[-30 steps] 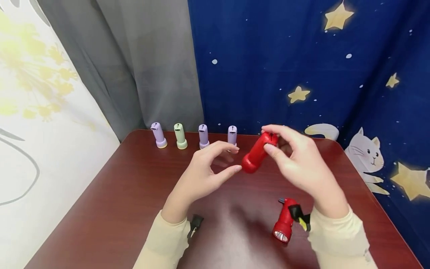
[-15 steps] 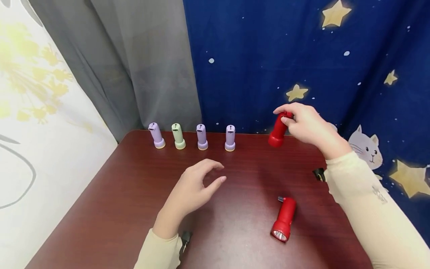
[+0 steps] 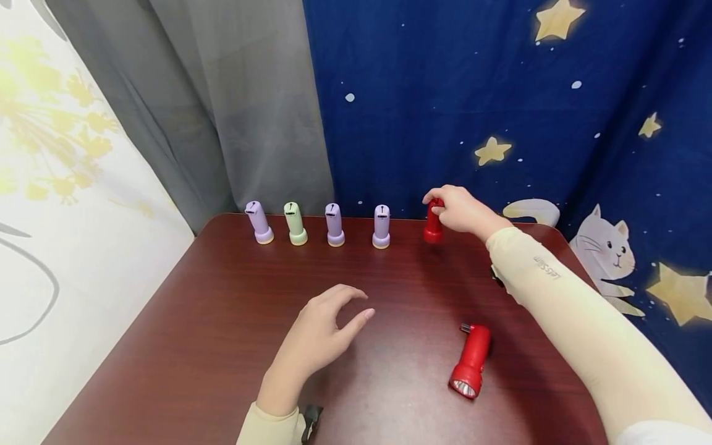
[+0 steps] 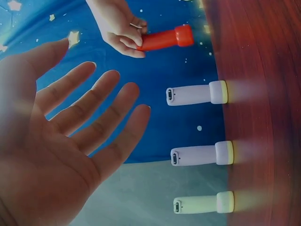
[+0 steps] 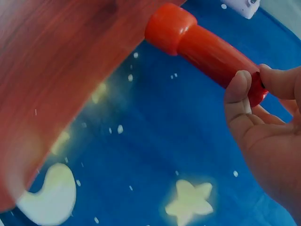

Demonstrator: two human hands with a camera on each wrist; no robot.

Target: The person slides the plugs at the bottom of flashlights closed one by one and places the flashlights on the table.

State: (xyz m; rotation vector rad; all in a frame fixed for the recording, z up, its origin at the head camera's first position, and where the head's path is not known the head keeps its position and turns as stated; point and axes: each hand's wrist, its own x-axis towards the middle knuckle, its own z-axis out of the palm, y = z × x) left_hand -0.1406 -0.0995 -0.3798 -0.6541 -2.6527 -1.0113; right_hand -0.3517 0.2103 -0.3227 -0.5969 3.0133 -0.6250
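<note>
My right hand (image 3: 458, 209) pinches a red flashlight (image 3: 433, 228) by its tail end, its head pointing down. In the left wrist view, a small gap shows between the head of that red flashlight (image 4: 164, 40) and the tabletop. To its left, a lavender flashlight (image 3: 381, 227) stands upright on its head near the far edge. Over the middle of the table my left hand (image 3: 317, 337) holds nothing, its fingers loosely bent and apart. Another red flashlight (image 3: 471, 361) lies on its side at the front right, lens facing me, with a metal prong sticking out of its tail.
Further left in the row stand a second lavender flashlight (image 3: 334, 225), a pale green flashlight (image 3: 295, 224) and a third lavender flashlight (image 3: 259, 223). They share the brown table (image 3: 222, 321). Blue star-patterned and grey curtains (image 3: 267, 111) hang right behind the far edge.
My right hand has carried the red flashlight from beside the left hand to the far edge, turning it upright and lowering it. The left hand has drawn back toward me.
</note>
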